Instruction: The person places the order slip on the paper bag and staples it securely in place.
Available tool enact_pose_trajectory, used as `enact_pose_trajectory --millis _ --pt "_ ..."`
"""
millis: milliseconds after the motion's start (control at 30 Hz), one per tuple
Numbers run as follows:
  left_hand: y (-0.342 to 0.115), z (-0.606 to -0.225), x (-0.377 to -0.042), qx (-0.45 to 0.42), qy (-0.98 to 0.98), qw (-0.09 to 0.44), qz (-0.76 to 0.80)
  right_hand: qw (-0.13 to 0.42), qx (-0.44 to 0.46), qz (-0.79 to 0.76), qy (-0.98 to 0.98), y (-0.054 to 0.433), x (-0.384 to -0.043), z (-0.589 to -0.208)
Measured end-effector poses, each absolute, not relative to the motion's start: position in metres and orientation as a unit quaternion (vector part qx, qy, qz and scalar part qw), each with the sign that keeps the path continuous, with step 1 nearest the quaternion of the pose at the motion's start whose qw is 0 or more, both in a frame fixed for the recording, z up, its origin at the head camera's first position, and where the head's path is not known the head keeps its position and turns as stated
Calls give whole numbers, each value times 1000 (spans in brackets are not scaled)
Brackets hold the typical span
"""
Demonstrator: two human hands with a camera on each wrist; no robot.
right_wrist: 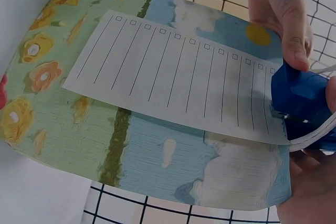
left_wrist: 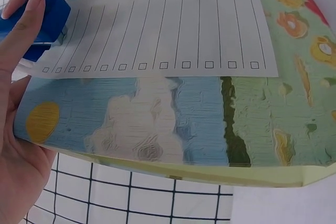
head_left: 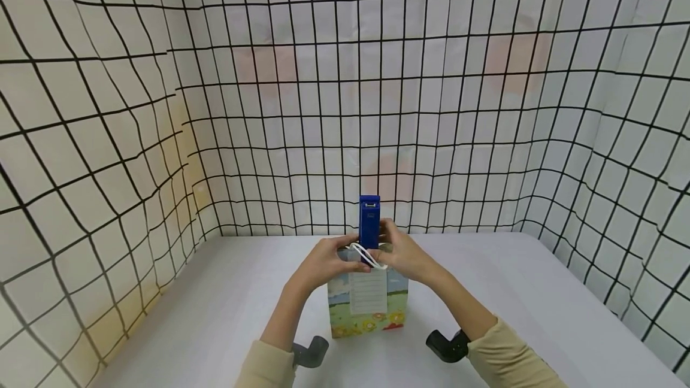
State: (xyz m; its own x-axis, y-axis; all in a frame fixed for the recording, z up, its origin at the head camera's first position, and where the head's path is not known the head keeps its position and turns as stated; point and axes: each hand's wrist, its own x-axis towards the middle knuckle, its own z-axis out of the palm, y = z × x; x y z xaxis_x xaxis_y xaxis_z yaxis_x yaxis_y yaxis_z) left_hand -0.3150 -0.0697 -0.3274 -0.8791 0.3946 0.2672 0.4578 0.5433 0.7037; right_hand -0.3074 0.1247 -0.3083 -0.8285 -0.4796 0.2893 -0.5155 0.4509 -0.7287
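A blue stapler (head_left: 369,220) stands upright at the top edge of a paper gift bag (head_left: 341,310) painted with sky, clouds and flowers. A white sheet with lines and small checkboxes (head_left: 369,293) lies against the bag's front, its top end under the stapler's jaw. My left hand (head_left: 326,259) grips from the left, its thumb on the stapler's lower end and its fingers behind, partly hidden. From the right, my right hand (head_left: 406,253) holds the stapler between thumb and fingers. White cord handles (head_left: 369,255) loop across the stapler's front between the hands.
The bag stands on a white tabletop (head_left: 215,310). Black grid netting (head_left: 334,100) over white walls rises behind and on both sides. Dark angled wrist mounts (head_left: 447,346) hang by the forearms.
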Motion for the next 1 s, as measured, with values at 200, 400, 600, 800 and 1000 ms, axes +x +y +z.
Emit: enact_pose_trajectory --millis 200,400,600,800,1000 --pt "-71 -327 -316 -247 -875 13 -416 19 289 439 -851 124 -306 -308" --pt "-72 -328 -319 -259 -879 21 -399 16 284 454 -845 124 -307 -304" --pt "-71 -328 -320 -246 -889 28 -385 47 273 482 -831 129 -309 -294" --pt "-71 -327 -320 -244 -886 24 -393 36 256 507 -822 136 -309 -295" --pt "-70 -326 -317 -253 -884 41 -391 37 239 546 -802 142 -307 -298"
